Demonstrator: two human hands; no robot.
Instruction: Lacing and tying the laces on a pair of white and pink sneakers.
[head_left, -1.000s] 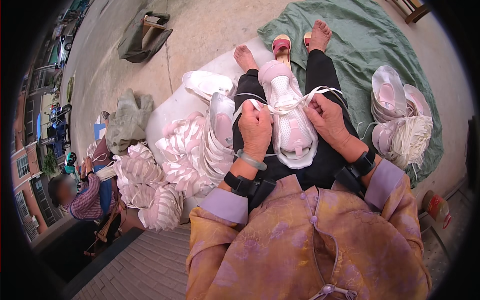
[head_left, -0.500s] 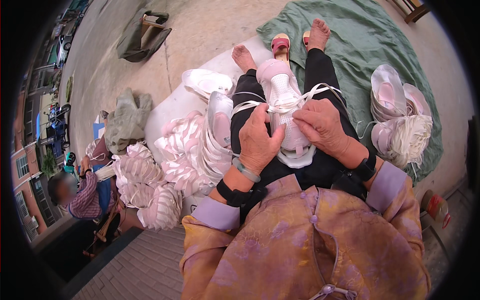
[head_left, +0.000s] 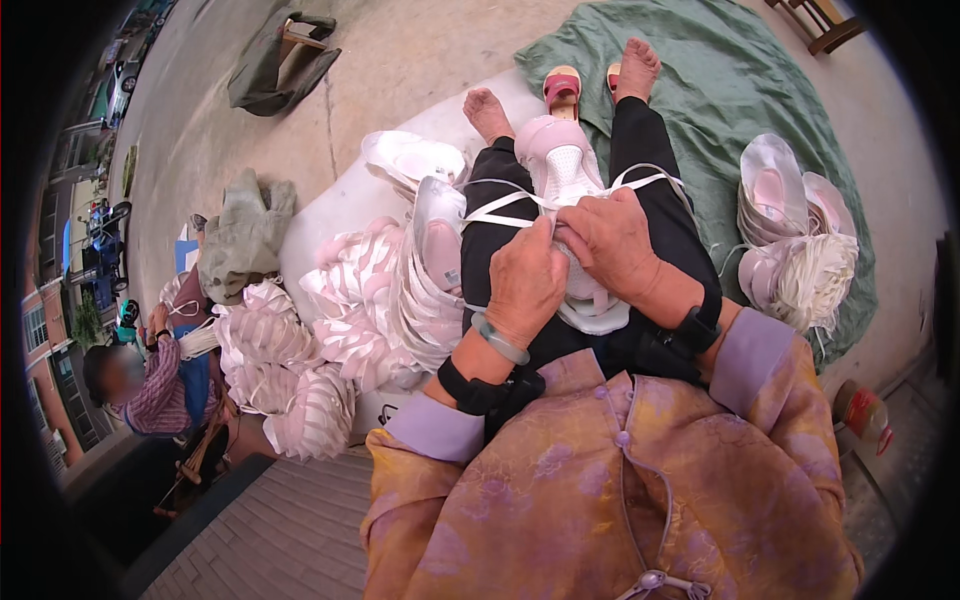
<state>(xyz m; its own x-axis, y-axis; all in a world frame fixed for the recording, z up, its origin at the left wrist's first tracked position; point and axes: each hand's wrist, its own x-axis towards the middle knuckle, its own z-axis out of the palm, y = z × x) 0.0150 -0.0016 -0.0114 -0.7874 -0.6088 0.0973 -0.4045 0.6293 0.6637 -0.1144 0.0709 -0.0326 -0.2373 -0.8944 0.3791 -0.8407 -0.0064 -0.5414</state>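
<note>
A pink and white shoe upper [head_left: 562, 172] lies lengthwise between my black-trousered thighs. A flat white shoelace [head_left: 500, 219] runs from it to both sides, across each thigh. My left hand [head_left: 527, 280] is closed at the left edge of the lacing area, thumb and fingers curled together against the upper. Over the middle, my right hand [head_left: 612, 243] has its fingers bent and pinched, touching the left hand's fingertips. What lies between the right fingers is hidden. Both hands cover the eyelets and most of the lacing.
Stacked shoe uppers [head_left: 432, 260] and bundled laced ones [head_left: 358, 290] lie at my left. More uppers with a lace bundle [head_left: 822, 275] rest on a green cloth [head_left: 720, 90] at right. Red sandals [head_left: 562, 88] stand ahead. A co-worker [head_left: 165, 385] sits far left, holding white laces.
My right hand has moved left and closed in against my left hand. My left hand has turned inward, its fingers curling. The lace crossing over the upper is now covered.
</note>
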